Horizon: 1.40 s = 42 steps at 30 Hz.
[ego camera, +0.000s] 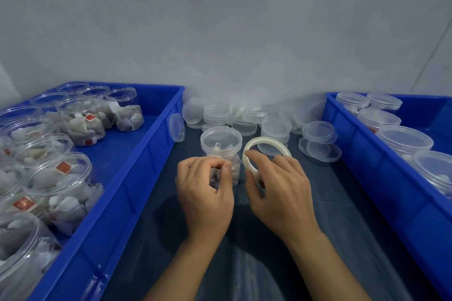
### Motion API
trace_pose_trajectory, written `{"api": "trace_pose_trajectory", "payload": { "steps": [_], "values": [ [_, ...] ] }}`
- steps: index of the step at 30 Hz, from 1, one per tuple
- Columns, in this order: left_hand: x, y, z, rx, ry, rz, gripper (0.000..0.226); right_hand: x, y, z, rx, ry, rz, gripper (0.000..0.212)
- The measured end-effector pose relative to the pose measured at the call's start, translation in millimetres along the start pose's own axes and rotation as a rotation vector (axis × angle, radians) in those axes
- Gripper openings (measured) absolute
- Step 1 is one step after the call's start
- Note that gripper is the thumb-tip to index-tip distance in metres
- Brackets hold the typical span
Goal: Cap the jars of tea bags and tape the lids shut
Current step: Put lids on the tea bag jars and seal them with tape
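Left hand (204,193): pinches the capped jar (221,154).
Right hand (276,183): grips the tape (265,151).
Tip: draw tape taut across the lid seam.

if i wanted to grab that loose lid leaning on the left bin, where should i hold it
Pinch the lid by its rim, coming from above with a finger on each flat face. It stands on edge against the left bin's wall, so its top edge is free, while its far face lies close to the wall.
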<state>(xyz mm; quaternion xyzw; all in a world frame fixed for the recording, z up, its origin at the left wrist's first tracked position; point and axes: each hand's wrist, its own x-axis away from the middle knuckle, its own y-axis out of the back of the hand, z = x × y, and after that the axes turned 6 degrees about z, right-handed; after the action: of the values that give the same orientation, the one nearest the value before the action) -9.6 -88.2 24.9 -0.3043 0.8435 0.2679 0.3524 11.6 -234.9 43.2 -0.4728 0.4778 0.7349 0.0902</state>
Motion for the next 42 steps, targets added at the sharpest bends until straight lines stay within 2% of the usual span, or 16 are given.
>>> {"api": "trace_pose_trajectory", "payload": {
  "steps": [8,14,26,42],
  "values": [
    [-4,1,-1,0.016,0.065,-0.002,0.010,-9,2,6,0.106,-0.064,-0.043,0.021],
    [-10,3,-1,0.019,0.113,-0.018,0.011,-21,8,14,0.124,-0.110,0.041,0.015],
    [-13,3,6,0.036,0.161,0.018,0.010,-34,15,16,0.205,-0.085,0.227,0.035],
    [-17,4,10,0.022,0.186,0.045,0.013,-38,7,14,0.197,-0.017,0.131,0.033]
  ]
}}
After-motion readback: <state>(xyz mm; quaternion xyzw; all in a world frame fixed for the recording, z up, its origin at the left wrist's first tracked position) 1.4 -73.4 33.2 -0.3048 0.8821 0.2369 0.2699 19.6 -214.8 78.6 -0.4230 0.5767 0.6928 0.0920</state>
